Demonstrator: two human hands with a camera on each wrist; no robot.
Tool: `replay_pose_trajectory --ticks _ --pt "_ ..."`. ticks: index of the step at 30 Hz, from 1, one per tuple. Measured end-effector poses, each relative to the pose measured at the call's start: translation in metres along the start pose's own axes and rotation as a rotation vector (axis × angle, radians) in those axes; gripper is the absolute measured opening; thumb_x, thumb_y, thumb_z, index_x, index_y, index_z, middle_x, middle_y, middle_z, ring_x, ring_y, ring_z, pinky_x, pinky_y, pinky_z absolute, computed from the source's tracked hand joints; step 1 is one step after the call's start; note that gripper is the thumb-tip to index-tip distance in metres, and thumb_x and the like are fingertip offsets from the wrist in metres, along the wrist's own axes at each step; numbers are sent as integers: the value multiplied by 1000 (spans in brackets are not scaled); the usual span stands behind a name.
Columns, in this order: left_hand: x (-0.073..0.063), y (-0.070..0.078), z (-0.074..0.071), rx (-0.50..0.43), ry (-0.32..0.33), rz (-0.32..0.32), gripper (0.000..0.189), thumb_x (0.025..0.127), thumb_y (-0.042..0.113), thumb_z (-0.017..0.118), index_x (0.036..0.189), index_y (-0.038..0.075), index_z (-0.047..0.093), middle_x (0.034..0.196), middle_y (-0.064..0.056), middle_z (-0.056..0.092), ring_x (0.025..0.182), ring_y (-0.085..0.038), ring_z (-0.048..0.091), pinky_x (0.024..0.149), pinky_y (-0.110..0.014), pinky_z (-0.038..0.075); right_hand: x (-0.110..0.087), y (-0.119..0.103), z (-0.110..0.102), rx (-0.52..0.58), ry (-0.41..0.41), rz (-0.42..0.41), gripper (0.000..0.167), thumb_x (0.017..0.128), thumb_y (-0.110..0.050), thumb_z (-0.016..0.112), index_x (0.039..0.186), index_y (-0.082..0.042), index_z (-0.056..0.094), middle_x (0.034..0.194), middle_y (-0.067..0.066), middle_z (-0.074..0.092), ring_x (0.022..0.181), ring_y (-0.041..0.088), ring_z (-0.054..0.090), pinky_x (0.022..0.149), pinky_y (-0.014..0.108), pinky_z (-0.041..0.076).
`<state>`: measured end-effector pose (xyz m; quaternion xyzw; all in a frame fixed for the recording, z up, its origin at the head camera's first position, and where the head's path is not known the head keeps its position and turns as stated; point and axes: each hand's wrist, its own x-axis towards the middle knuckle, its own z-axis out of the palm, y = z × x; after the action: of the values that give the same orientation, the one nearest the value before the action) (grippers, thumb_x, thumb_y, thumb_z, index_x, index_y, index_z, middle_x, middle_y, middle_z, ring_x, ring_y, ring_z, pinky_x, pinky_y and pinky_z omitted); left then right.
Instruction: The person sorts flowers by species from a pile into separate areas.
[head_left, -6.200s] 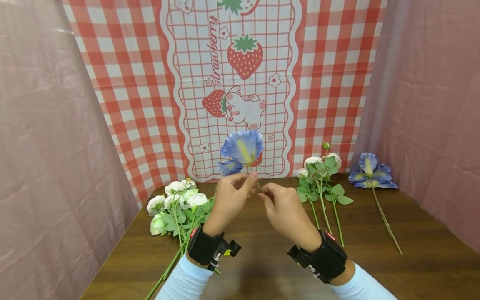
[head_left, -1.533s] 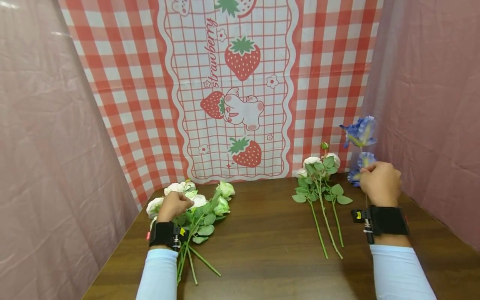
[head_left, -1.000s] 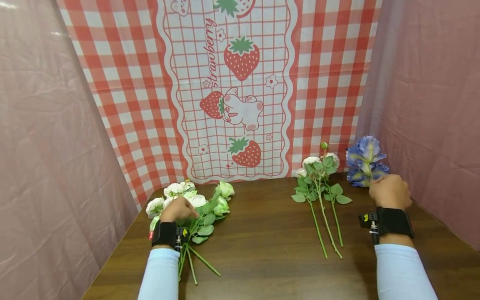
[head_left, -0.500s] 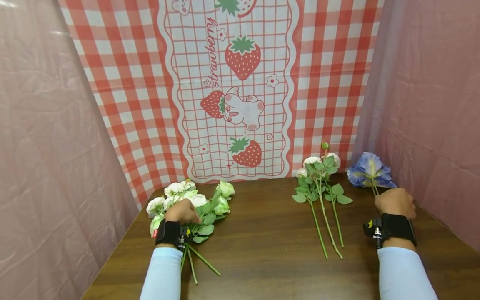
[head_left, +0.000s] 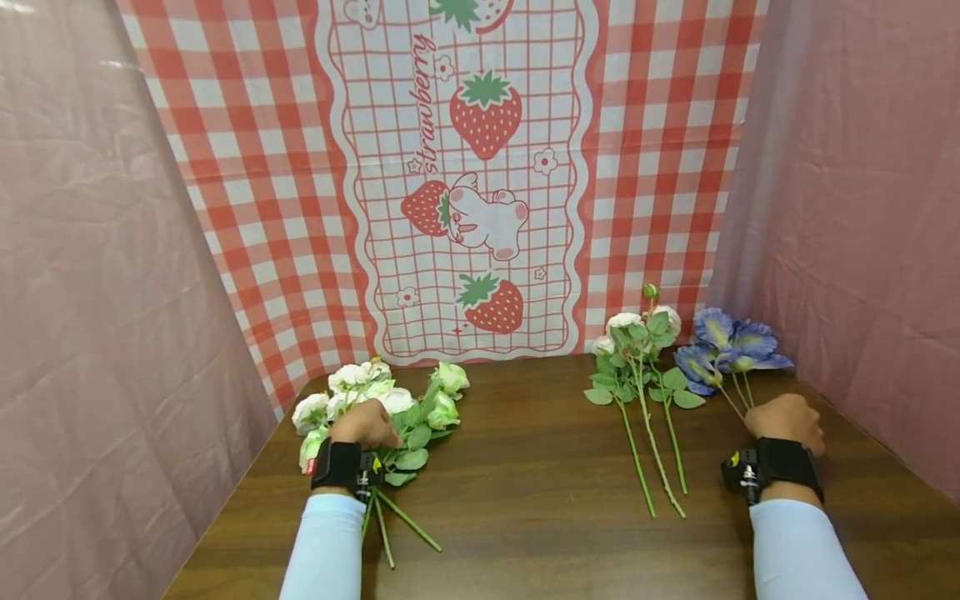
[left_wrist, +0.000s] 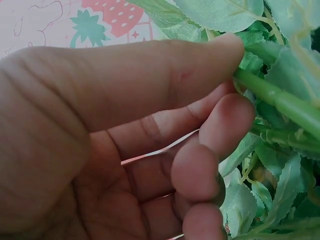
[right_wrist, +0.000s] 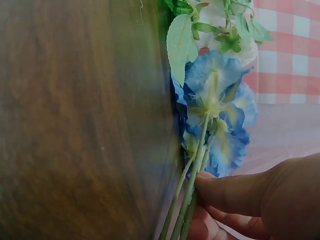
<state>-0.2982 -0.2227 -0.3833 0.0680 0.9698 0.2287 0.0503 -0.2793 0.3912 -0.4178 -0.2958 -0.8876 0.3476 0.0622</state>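
At the table's left, my left hand (head_left: 365, 422) is over a bunch of white and pale-green artificial roses (head_left: 395, 402). In the left wrist view, its thumb and index finger pinch a green rose stem (left_wrist: 280, 97), with the other fingers curled below. At the far right, my right hand (head_left: 787, 419) holds the thin stems (right_wrist: 186, 212) of blue artificial irises (head_left: 752, 340) low at the table. The thumb lies against the stems in the right wrist view; part of the fingers is out of that frame. The iris heads overlap at the back right.
Several white roses (head_left: 639, 333) with leaves and a green bud lie left of the irises, stems toward me. A strawberry-print checked cloth (head_left: 480, 208) hangs behind the brown wooden table (head_left: 525, 483). Pink curtains (head_left: 862, 208) flank both sides.
My right hand has brought the second iris from the middle to the far right and lowered it beside the other. The heads have just spread leftward. My left hand has moved onto the rose bunch.
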Motion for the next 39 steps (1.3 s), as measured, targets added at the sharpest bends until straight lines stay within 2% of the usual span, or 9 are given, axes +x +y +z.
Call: replay_pose_trajectory --ticks 6,14,22,25,29,32,34,39 --pt "1 -1 1 5 11 6 21 83 15 85 65 9 74 51 5 45 47 -9 38 49 -25 33 -1 -1 0 -4 -7 9 63 90 -21 56 131 25 41 133 49 41 121 65 44 87 68 46" --pt "1 -1 2 26 42 12 40 81 15 84 51 13 59 48 6 42 47 -10 40 48 -26 34 -3 -4 -4 2 0 26 68 90 -21 54 135 26 36 135 50 38 122 66 42 89 69 45" --pt "0 0 -1 6 25 -23 30 87 11 80 60 5 71 51 1 55 47 -13 45 51 -28 40 2 -1 -7 15 -3 8 62 91 -23 54 128 26 42 124 46 45 114 63 47 82 65 47" --pt "0 0 -1 4 20 -25 30 88 11 79 60 5 71 52 -1 58 47 -14 45 51 -28 41 2 -2 -7 14 0 11 64 91 -24 54 130 26 42 126 46 44 117 64 46 83 66 47" --pt "1 -1 -1 -4 25 -33 29 88 12 79 61 5 72 54 -3 61 47 -14 48 52 -28 42 1 -6 -7 -12 -2 12 82 94 -42 62 134 26 39 132 48 42 121 64 44 88 67 46" --pt "1 0 -1 -3 35 -39 28 87 12 80 61 6 72 55 -5 64 48 -15 51 52 -28 43 -1 -8 -6 -39 -18 0 102 89 -56 71 136 28 36 135 49 39 123 65 42 91 68 45" --pt "0 0 -1 -4 37 -45 28 87 13 80 61 6 72 56 -6 64 49 -16 52 52 -29 43 -2 -9 -6 -56 -33 -8 106 85 -56 75 136 28 35 135 49 38 123 65 42 93 68 44" --pt "-1 2 -1 9 36 -40 27 87 13 79 63 5 72 57 -6 65 51 -18 56 53 -29 44 -5 -9 -4 -67 -49 -11 97 86 -43 79 136 28 35 133 48 38 122 64 42 94 67 44"
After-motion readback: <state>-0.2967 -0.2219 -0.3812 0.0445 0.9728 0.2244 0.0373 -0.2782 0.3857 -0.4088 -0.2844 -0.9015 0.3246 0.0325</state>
